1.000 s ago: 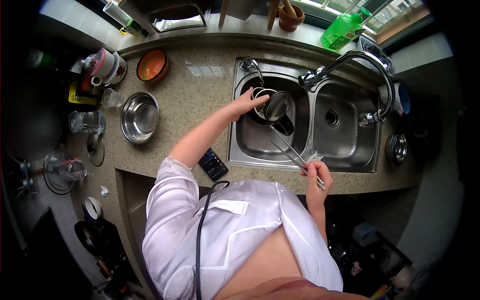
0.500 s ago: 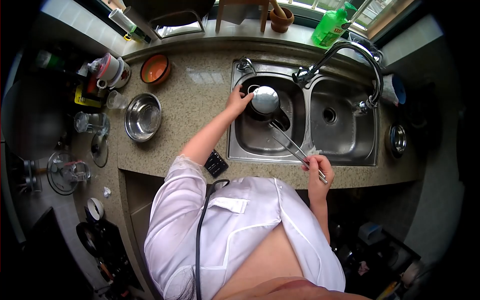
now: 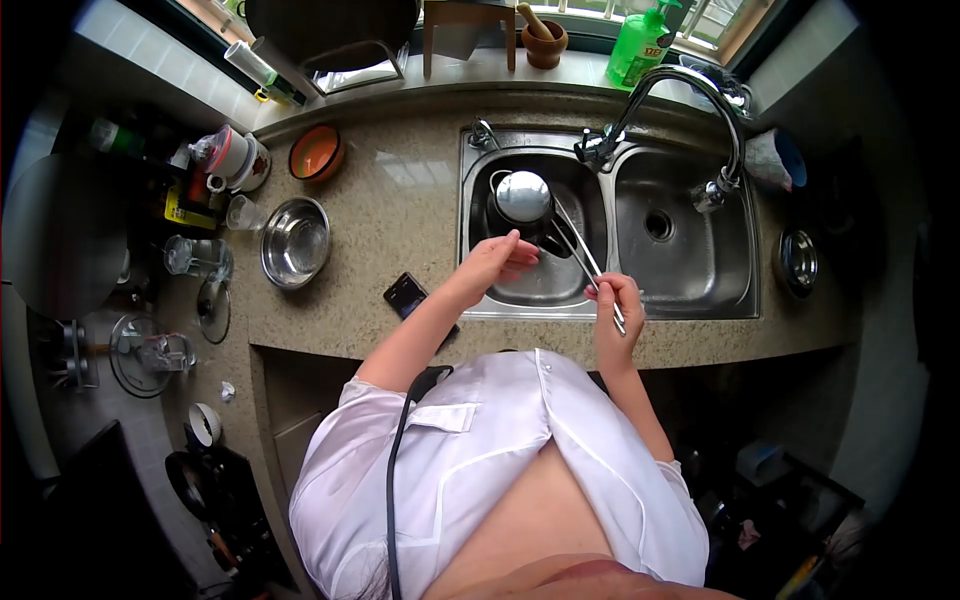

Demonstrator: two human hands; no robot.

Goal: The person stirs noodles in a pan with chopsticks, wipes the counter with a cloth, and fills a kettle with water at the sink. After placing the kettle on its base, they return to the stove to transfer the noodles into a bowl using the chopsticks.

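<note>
A pair of metal chopsticks (image 3: 585, 255) is held in my right hand (image 3: 618, 300), over the front of the left sink basin. The far tips of the chopsticks reach beside a small dark pot (image 3: 520, 226) with a round, silvery top (image 3: 523, 196) and a pale loop handle behind it. This pot sits in the left basin (image 3: 545, 290). My left hand (image 3: 500, 260) hovers over that basin's front left, in front of the pot, fingers loosely stretched with nothing in them.
A curved faucet (image 3: 735, 110) arches over the right basin (image 3: 690, 270). Left of the sink are a black phone-like device (image 3: 405, 295), a steel bowl (image 3: 296, 243) and an orange bowl (image 3: 317, 153). Green bottle (image 3: 637, 55) and wooden mortar (image 3: 545, 45) stand on the sill.
My left hand has let go of the pot's side and drawn back toward me. The right hand has shifted slightly up and left, with the chopsticks now steeper alongside the pot.
</note>
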